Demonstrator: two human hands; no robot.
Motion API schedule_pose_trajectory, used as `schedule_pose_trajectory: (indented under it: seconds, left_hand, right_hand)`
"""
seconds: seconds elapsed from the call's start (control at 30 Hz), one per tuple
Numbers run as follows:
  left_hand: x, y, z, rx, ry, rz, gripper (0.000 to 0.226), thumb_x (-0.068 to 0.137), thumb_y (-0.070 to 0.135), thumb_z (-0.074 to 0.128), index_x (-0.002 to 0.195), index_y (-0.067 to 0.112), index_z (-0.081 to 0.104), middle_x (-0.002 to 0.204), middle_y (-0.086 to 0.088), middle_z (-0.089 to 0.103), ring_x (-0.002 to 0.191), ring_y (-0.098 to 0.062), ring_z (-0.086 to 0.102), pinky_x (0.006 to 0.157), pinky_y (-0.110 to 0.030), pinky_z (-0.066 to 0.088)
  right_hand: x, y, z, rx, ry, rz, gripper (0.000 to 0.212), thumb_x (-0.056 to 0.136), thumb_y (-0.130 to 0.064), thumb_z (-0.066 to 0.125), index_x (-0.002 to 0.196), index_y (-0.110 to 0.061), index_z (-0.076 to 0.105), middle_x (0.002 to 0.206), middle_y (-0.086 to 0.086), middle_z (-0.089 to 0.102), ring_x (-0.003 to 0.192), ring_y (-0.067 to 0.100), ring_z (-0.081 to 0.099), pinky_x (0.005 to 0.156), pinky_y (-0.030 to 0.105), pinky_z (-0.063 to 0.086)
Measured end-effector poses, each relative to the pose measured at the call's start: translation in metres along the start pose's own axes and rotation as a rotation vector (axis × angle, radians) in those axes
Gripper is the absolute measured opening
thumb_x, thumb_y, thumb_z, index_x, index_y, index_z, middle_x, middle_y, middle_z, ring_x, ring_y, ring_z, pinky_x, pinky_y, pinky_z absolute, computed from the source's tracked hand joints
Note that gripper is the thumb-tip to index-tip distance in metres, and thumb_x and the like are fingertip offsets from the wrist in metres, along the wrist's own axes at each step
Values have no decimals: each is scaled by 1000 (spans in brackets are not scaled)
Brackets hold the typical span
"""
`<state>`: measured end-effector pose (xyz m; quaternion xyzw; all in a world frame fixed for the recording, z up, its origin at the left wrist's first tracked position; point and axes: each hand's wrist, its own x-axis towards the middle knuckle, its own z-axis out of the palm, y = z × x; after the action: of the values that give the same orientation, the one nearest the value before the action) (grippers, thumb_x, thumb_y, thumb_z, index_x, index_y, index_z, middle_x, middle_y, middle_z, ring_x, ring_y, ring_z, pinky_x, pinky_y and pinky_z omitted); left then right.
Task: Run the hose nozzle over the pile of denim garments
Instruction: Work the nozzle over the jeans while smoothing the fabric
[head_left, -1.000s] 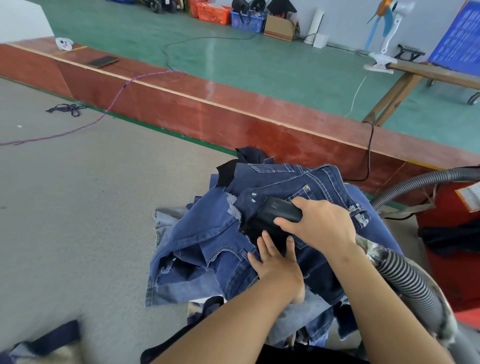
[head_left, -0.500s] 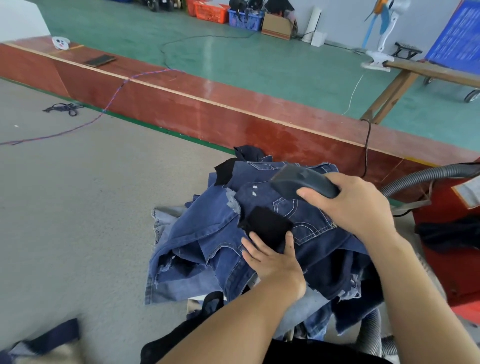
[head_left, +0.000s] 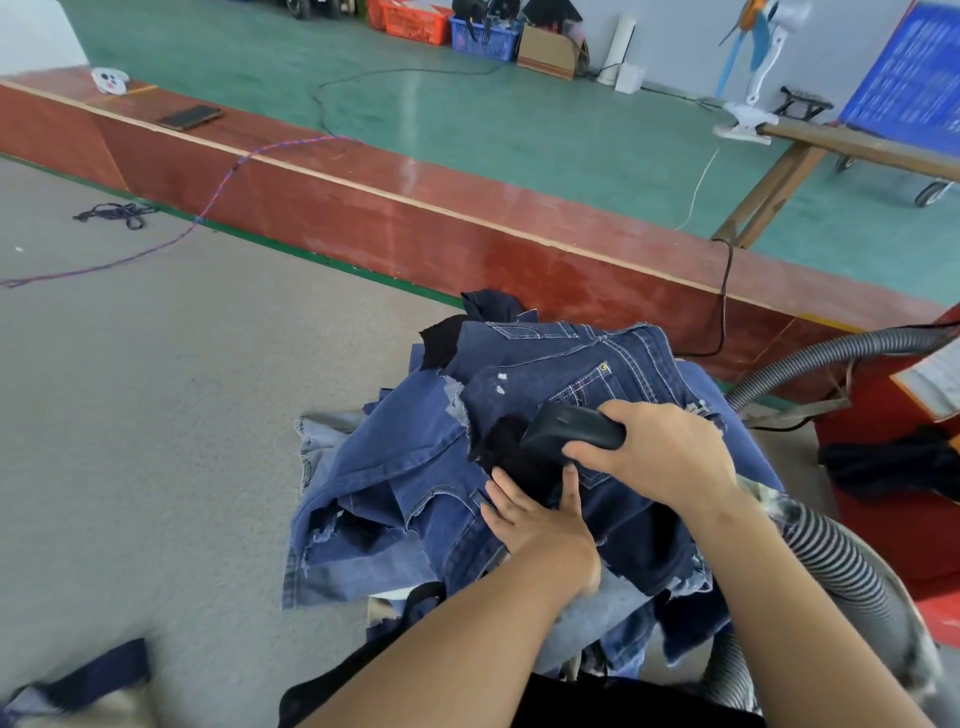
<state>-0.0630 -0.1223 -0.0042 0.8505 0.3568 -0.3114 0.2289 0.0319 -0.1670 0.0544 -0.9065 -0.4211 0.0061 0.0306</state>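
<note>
A pile of blue denim garments (head_left: 415, 467) lies on the grey table in front of me. My right hand (head_left: 670, 452) grips the black hose nozzle (head_left: 571, 428), whose mouth sits low over a dark patch on the top garment. A grey ribbed hose (head_left: 841, 561) trails back from my right wrist. My left hand (head_left: 540, 519) presses flat on the denim just below the nozzle, fingers straight and spread.
The grey table surface (head_left: 156, 441) stretches to the left, with a purple cord (head_left: 156, 249) and a dark tangle of thread (head_left: 111, 213). A red wooden ledge (head_left: 415, 218) holding a phone (head_left: 189, 117) borders the far side. A red machine (head_left: 893, 467) stands at right.
My right hand has brought the nozzle back down and toward me, from the upper pocket area to the dark patch near my left hand. The left hand has stayed pressed on the denim.
</note>
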Motion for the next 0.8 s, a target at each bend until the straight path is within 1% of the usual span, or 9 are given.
schedule_pose_trajectory:
  seconds: [0.07, 0.17, 0.3, 0.4, 0.5, 0.6, 0.7, 0.77, 0.8]
  left_hand:
    - [1, 0, 0, 0, 2, 3, 120, 87, 19, 68, 140, 30, -39, 139, -42, -37, 136, -52, -27, 114, -60, -6]
    - [3, 1, 1, 0, 3, 3, 120, 87, 18, 69, 140, 30, -38, 138, -42, -37, 136, -52, -28, 114, -60, -6]
    - [5, 1, 2, -3, -2, 1, 119, 87, 17, 69, 142, 31, -36, 138, -41, -38, 136, -52, -29, 114, -59, -7]
    - [6, 1, 2, 9, -7, -4, 119, 87, 16, 69, 143, 31, -34, 138, -41, -38, 136, -52, -29, 115, -59, -7]
    - [5, -1, 3, 16, -6, 6, 119, 85, 12, 69, 144, 31, -33, 137, -42, -39, 136, -52, -28, 115, -59, -6]
    - [2, -3, 3, 26, -7, 26, 123, 83, 6, 68, 141, 31, -37, 135, -44, -39, 135, -54, -27, 115, -60, -5]
    - [0, -4, 1, 21, -11, 38, 125, 82, 8, 69, 140, 31, -39, 135, -44, -38, 136, -54, -26, 115, -61, -4]
    - [-1, -5, 0, 28, -6, 38, 125, 81, 7, 69, 140, 31, -39, 136, -44, -37, 136, -54, -26, 115, -61, -3]
    - [-1, -4, 1, 29, -6, 36, 125, 81, 7, 69, 139, 30, -40, 136, -44, -37, 136, -54, -26, 115, -61, -3]
  right_hand:
    - [3, -4, 3, -15, 15, -22, 43, 76, -73, 54, 85, -30, 56, 66, -11, 56, 67, 14, 57, 51, 26, 35]
    - [8, -13, 7, -9, 31, -44, 40, 77, -72, 53, 79, -32, 47, 59, -13, 47, 62, 14, 51, 47, 23, 28]
    - [14, -25, 13, -11, 47, -51, 39, 80, -71, 51, 81, -32, 45, 58, -13, 44, 61, 16, 50, 45, 22, 23]
    - [14, -36, 16, -59, 80, -57, 45, 82, -71, 48, 92, -27, 54, 68, -9, 56, 67, 20, 60, 47, 24, 29]
    - [14, -47, 15, 61, 108, -36, 47, 82, -72, 48, 95, -27, 56, 77, -7, 65, 73, 21, 64, 56, 27, 39]
    - [15, -48, -3, 287, 121, 18, 40, 80, -72, 53, 86, -32, 56, 70, -14, 61, 70, 12, 60, 57, 26, 40]
    - [12, -27, -28, 436, 196, 66, 40, 77, -69, 57, 85, -30, 62, 63, -13, 61, 62, 5, 59, 54, 23, 41]
    - [5, -9, -40, 433, 210, 94, 39, 76, -69, 59, 83, -31, 63, 60, -11, 61, 58, 4, 58, 51, 21, 39]
    - [1, -1, -42, 379, 190, 101, 40, 75, -70, 59, 81, -31, 62, 61, -11, 60, 58, 3, 56, 50, 22, 37]
